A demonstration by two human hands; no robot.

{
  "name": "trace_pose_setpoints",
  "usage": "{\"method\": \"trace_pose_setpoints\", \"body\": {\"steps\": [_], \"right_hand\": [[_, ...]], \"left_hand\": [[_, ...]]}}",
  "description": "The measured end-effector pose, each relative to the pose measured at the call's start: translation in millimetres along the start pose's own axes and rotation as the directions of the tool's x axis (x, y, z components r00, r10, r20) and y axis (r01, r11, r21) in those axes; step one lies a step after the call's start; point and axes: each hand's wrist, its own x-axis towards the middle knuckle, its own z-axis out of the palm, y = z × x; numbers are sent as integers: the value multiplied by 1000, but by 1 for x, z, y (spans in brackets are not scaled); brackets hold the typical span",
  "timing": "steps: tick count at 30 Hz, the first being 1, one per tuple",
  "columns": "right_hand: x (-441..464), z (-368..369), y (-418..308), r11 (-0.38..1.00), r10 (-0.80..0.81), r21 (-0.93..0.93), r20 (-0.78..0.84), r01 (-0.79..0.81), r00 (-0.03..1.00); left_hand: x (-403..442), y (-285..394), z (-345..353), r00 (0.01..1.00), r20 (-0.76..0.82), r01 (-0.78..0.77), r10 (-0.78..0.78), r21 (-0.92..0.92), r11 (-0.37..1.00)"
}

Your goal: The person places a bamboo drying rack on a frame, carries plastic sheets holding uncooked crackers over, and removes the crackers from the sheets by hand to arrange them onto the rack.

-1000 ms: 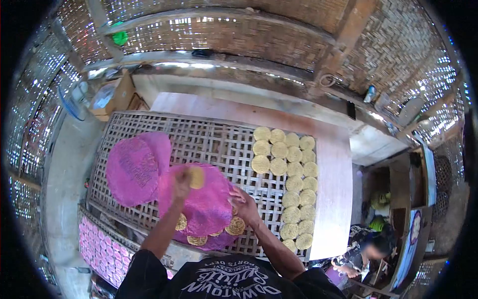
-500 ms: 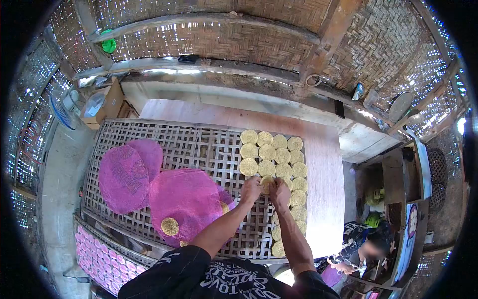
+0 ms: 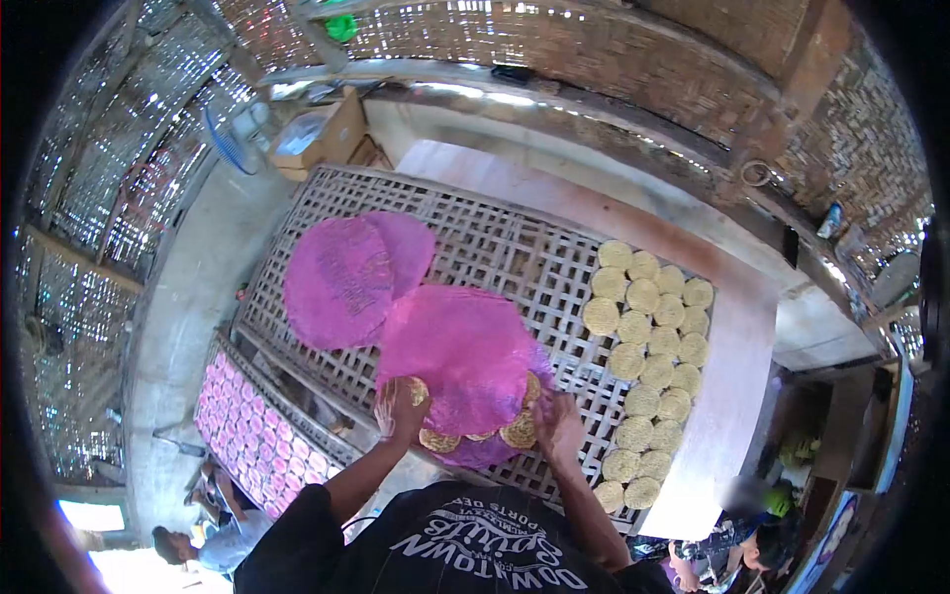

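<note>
A limp pink cloth (image 3: 460,342) lies over another pink layer on a woven bamboo rack (image 3: 475,233). My left hand (image 3: 399,411) is closed at the cloth's left lower edge, beside a round yellow disc (image 3: 419,392) with a strand-like texture. On the opposite side, my right hand (image 3: 559,426) has its fingers pinched at the right lower edge, next to another disc (image 3: 532,388). Several more yellow discs (image 3: 520,431) show along the cloth's front edge. My fingertips are partly hidden, and the grip is small in view.
Rows of yellow discs (image 3: 648,351) cover the rack's right end. More pink cloths (image 3: 341,282) lie at its left. A second rack (image 3: 262,431) bears pink rounds. One person (image 3: 213,540) is at lower left, another (image 3: 717,540) at lower right. A fan (image 3: 233,139) and a cardboard box (image 3: 327,134) stand behind.
Both hands have gone left from the rows of discs to the pink cloth, leaving the disc they held in the rows. More discs show at the cloth's front edge. The view has shifted and turned.
</note>
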Motion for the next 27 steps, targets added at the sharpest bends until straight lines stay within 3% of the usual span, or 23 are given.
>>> {"method": "trace_pose_setpoints", "body": {"steps": [1, 4, 5, 8, 9, 10, 12, 13, 16, 17, 20, 22, 23, 25, 27], "right_hand": [[-2, 4, -15, 978, 48, 199, 55, -58, 997], [-8, 28, -20, 988, -99, 123, 22, 95, 995], [-8, 28, -22, 993, -77, 101, 80, 69, 994], [-8, 27, -20, 993, -105, 55, 75, 101, 992], [-8, 18, -23, 994, -82, 77, 107, 74, 991], [-8, 15, -21, 996, -67, 68, 101, 61, 993], [-9, 15, -8, 998, -38, 55, 95, 33, 995], [-12, 26, 6, 968, -37, 250, 67, 19, 997], [-10, 9, -6, 939, 71, 320, 174, -125, 982], [-6, 7, -10, 946, 57, 306, 175, -109, 983], [9, 11, -21, 770, 19, 625, 180, -129, 984], [30, -12, -35, 563, 184, 737, 329, -374, 926], [36, -22, -38, 433, 247, 762, 413, -481, 877], [49, -14, 7, 588, 260, 714, 278, -380, 925], [67, 8, 73, 748, 270, 602, 111, -281, 956]], "left_hand": [[-4, 1, -10, 1000, 12, 6, -6, 12, 1000], [-4, -5, -7, 996, 52, -72, 67, 100, 992], [-2, -17, 7, 992, 40, -128, 123, 179, 975], [6, -59, 51, 996, -83, -36, 34, -21, 999], [15, -23, 1, 996, -72, -52, 45, -95, 994], [24, -38, 8, 998, -9, 62, -62, 18, 998], [43, -69, 1, 961, -56, 243, -270, -291, 925], [48, -74, -6, 911, -91, 241, -402, -673, 699], [61, -73, -15, 942, -285, -74, -180, -696, 714], [62, -64, -12, 965, -219, -67, -142, -734, 676], [53, 30, -1, 997, 41, 66, -62, -874, 481], [48, 72, 56, 954, 297, 298, -42, -924, 241], [42, 121, 30, 944, 294, 193, 149, -858, 476], [48, 168, 57, 872, 396, 115, 288, -737, 666], [52, 194, 100, 899, 276, -9, 339, -764, 646]]}}
